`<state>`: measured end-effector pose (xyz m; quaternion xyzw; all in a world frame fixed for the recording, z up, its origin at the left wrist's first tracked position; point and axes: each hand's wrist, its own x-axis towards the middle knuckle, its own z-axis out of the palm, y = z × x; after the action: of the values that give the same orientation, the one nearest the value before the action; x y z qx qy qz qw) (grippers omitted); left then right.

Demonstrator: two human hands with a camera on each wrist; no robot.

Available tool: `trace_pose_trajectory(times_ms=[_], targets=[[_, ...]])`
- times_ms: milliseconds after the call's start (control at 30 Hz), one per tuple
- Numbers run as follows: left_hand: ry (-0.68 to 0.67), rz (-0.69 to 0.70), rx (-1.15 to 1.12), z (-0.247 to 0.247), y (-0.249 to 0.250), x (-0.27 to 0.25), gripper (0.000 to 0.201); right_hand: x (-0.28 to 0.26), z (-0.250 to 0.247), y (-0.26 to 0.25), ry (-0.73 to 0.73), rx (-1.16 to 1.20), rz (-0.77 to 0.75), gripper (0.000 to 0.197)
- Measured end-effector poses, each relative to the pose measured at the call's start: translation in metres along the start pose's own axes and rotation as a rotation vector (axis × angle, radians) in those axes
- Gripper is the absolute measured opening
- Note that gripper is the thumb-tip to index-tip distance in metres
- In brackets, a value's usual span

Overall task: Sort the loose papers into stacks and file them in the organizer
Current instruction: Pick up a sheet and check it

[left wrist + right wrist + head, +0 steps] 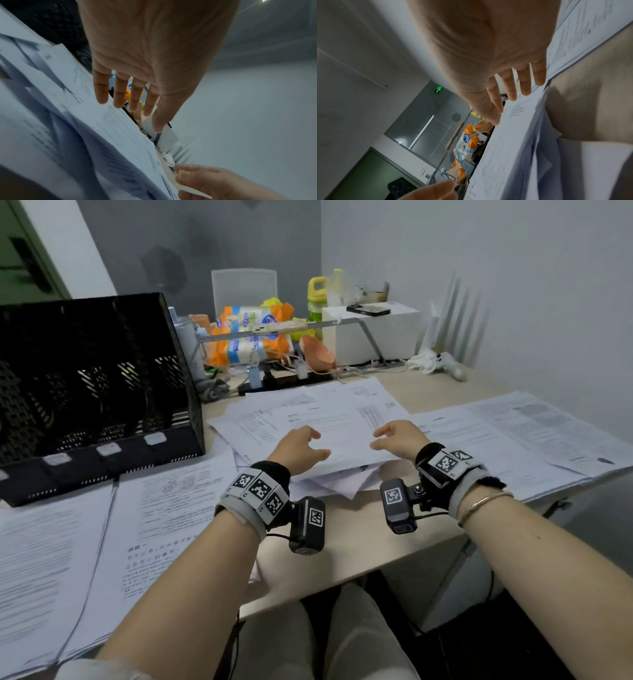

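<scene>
Basically, both hands hover over the loose papers [322, 419] heaped at counter centre, nothing gripped. Left hand [299, 448] sits over the heap's left part, fingers [120, 93] straight and slightly spread, tips just above the top sheet. Right hand [399, 440] is over the heap's right edge, fingers [524, 81] also straight and apart; whether the tips touch paper, cannot tell.

Containers: black mesh organizer [92, 392] at 10 o'clock from the hands, slots facing the person, white label tabs along its front lip. The slots look dark; contents cannot be made out. White box [376, 333] at 1 o'clock carries a dark phone [368, 309] on top. Orange bowl [317, 354] at 12 o'clock lies tipped on its side.

More paper: a flat spread at 8 o'clock [102, 525] in front of the organizer, with a thin cable lying across it, and another spread at 3 o'clock [531, 436] reaching the counter's right edge.

Counter [359, 546] is light wood, bare strip near the person. Back edge is cluttered: orange-and-blue plastic pack [253, 337] under a grey metal riser [342, 323], a second phone lying on the riser, yellow-lidded green bottle [317, 299], cables, white router [448, 313] with upright antennas at 2 o'clock.

Room: grey wall behind, white wall right, pale chair back [244, 287] beyond the counter. Right wrist view shows a glass partition and a green exit sign [438, 89].
</scene>
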<state>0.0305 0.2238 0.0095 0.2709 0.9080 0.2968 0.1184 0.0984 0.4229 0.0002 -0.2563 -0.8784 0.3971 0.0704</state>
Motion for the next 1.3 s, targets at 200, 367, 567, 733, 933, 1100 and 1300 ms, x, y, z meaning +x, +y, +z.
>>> trace_pose_trajectory(times_ms=[200, 367, 567, 733, 933, 1100, 1300], targets=[[-0.056, -0.262, 0.09, -0.003, -0.027, -0.002, 0.052, 0.009, 0.015, 0.003, -0.072, -0.122, 0.103, 0.048], [-0.046, -0.263, 0.091, 0.001, -0.031, -0.003, 0.045, 0.009, 0.016, 0.008, -0.09, -0.138, 0.155, 0.055], [0.016, -0.267, -0.032, -0.002, -0.03, -0.001, 0.041, 0.005, 0.011, 0.01, -0.035, -0.051, 0.161, 0.042], [-0.021, -0.243, -0.024, 0.0, -0.024, -0.002, 0.033, -0.002, 0.011, 0.009, -0.023, 0.081, 0.117, 0.031], [0.038, -0.211, -0.046, 0.001, -0.018, -0.007, 0.026, -0.011, 0.008, 0.008, -0.033, 0.124, 0.105, 0.042], [0.195, -0.173, -0.177, -0.005, -0.015, -0.004, 0.029, -0.016, 0.009, 0.004, 0.044, 0.214, 0.022, 0.05], [0.306, -0.092, -0.256, -0.011, -0.008, -0.013, 0.049, -0.02, 0.011, -0.009, 0.054, 0.273, -0.03, 0.05]])
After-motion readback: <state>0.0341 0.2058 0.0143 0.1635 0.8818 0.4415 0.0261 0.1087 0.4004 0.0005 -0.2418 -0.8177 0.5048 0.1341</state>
